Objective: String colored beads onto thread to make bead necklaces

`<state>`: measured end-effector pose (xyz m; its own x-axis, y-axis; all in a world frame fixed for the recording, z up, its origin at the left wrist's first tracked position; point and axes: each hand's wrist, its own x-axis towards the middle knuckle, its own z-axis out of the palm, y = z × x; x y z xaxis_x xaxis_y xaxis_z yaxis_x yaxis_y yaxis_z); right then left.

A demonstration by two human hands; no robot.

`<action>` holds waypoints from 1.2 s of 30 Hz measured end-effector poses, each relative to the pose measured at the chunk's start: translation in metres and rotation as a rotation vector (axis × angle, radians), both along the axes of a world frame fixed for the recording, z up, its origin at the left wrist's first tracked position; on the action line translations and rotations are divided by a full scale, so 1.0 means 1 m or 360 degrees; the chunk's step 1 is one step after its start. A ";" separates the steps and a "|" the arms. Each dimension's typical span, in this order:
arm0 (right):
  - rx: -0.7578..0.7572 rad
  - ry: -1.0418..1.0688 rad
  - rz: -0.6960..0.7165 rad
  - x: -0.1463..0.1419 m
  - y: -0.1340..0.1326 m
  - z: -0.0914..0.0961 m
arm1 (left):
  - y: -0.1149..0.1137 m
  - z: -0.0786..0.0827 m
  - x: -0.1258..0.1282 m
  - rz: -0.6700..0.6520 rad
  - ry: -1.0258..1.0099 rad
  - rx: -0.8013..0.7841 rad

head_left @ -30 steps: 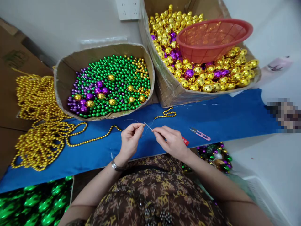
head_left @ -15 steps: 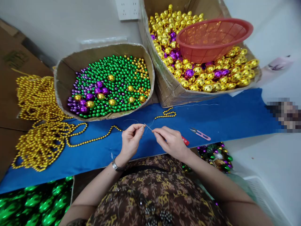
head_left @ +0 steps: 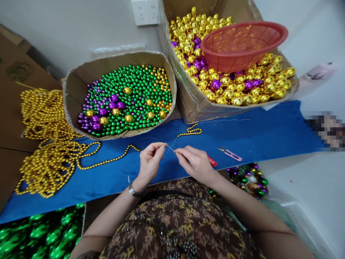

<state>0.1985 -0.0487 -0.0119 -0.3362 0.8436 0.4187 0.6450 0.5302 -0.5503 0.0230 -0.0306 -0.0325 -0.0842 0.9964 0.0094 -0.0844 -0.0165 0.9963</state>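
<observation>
Over the blue cloth (head_left: 258,133), my left hand (head_left: 151,158) and my right hand (head_left: 196,163) face each other with a small gap. A thin, straight strand (head_left: 170,148), thread or needle, spans the gap; each hand pinches one end between thumb and fingertips. Fine loose thread curls beside my fingers. Just beyond them lies a short folded string of gold beads (head_left: 192,131). A longer gold bead strand (head_left: 107,158) runs from the left up to my left hand, where its end is hidden. Pink thread snips (head_left: 230,154) lie right of my right hand, which partly covers a red object (head_left: 212,161).
A carton (head_left: 120,137) of green, purple and gold beads stands behind my left hand. A larger box (head_left: 199,111) of gold and purple beads holds a red basket (head_left: 229,61). Heaped gold bead strands (head_left: 45,169) lie at left. Green balls (head_left: 40,233) sit below the table edge.
The view has shifted very slightly. Both hands keep their pinch on the thin strand, almost unmoved.
</observation>
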 end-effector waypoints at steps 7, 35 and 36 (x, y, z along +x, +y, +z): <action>0.0017 -0.0033 -0.0025 0.001 0.001 0.000 | 0.000 -0.004 -0.001 -0.0004 -0.0002 0.0016; 0.0053 -0.0045 -0.0033 -0.001 0.002 -0.002 | 0.000 -0.009 -0.003 -0.0012 -0.0046 -0.0055; 0.0053 -0.0053 -0.0036 -0.001 0.003 -0.002 | 0.000 -0.010 -0.004 -0.0011 -0.0034 -0.0048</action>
